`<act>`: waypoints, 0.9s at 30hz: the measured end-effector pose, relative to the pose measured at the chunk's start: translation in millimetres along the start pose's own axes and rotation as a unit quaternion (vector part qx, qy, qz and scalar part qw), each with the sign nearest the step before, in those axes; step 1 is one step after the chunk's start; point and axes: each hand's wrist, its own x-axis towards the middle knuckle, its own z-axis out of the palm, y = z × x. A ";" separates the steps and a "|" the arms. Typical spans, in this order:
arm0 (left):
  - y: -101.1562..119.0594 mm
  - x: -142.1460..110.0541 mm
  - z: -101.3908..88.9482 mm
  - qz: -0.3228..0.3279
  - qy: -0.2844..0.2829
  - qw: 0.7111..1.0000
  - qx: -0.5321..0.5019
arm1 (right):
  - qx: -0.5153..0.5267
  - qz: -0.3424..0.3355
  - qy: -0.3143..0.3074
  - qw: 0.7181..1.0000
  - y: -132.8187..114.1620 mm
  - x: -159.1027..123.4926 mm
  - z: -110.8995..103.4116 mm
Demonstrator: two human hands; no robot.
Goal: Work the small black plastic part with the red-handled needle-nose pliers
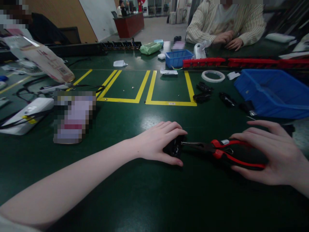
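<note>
My left hand (159,143) lies curled over a small black part (173,149) on the green table (135,193) and grips it between thumb and fingers. Red-handled needle-nose pliers (217,151) point their tips into that part. My right hand (267,154) wraps around the red handles, fingers above and thumb below.
A large blue bin (275,91) sits at the right, with several black parts (205,93) beside it. A tape ring (213,76), a small blue bin (177,58) and red rails (241,62) lie farther back. A person in a striped shirt (227,22) sits across. Yellow lines (147,87) mark the table.
</note>
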 end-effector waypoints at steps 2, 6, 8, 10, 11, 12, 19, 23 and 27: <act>0.5 0.1 -0.4 0.000 -0.002 1.000 -0.001 | -0.007 -0.011 0.003 1.000 0.4 -0.1 0.0; 0.8 0.3 -1.7 0.002 -0.008 1.000 -0.003 | 0.002 0.034 -0.008 0.999 -5.8 1.9 -0.7; 0.2 0.5 -2.6 0.003 -0.011 1.000 -0.007 | 0.009 0.055 -0.007 0.998 -9.7 2.7 -0.9; -0.4 0.7 -3.4 0.002 -0.013 1.000 -0.010 | 0.015 0.061 -0.003 0.998 -12.0 3.1 -0.9; -0.7 0.8 -3.7 0.002 -0.013 1.000 -0.010 | 0.016 0.062 -0.003 0.998 -12.5 3.1 -0.9; -0.8 1.0 -3.8 0.001 -0.012 1.000 -0.011 | 0.014 0.060 -0.004 0.998 -12.7 3.2 -1.1; 0.0 1.3 -2.9 -0.006 -0.008 1.000 -0.025 | -0.042 0.021 -0.006 0.999 -13.7 6.2 -5.5; -0.5 0.4 -2.3 -0.006 -0.007 1.000 -0.022 | -0.043 0.014 0.003 0.999 -13.6 5.7 -4.9; -0.3 -0.7 -2.8 0.008 -0.006 1.000 -0.023 | 0.016 0.059 0.003 0.998 -13.0 2.1 -0.6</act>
